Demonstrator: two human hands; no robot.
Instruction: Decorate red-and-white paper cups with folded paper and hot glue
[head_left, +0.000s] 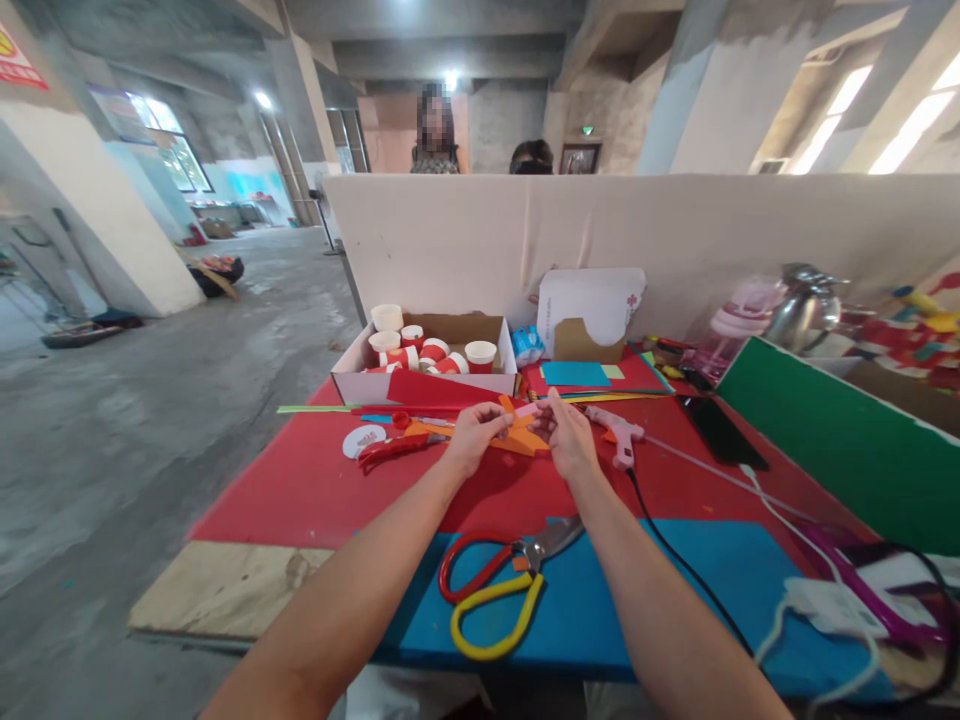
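1. The flat orange paper cut-out (527, 438), thin and sharp-cornered with pointed tips, lies low over the far middle of the smooth red table cover (315, 490), held between both hands.
2. The left hand (476, 432) is curled nearly closed, its fingertips pinching the left edge of the orange paper cut-out.
3. The right hand (570, 436) is also mostly closed, thumb and fingers nipping the right edge; a pale pink strip seems to sit at the fingertips, but it is too small to tell for certain.
4. Near the body, large metal-bladed scissors with red and yellow loop handles (499, 590) rest on a matte blue sheet (712, 580).
5. Just right of the right hand lies a pink plastic glue gun (619, 437) with a black cord trailing toward the person.
6. Behind the hands, a shallow open cardboard box (360, 385) holds several red-and-white paper cups (480, 355), some upright and some tipped over.
7. A white carton with a brown flap (592, 305) stands to the right of the box, with a teal paper sheet (574, 373) lying flat in front of it.
8. A glossy black phone (720, 430) lies flat beside a slanted green board (825, 440).
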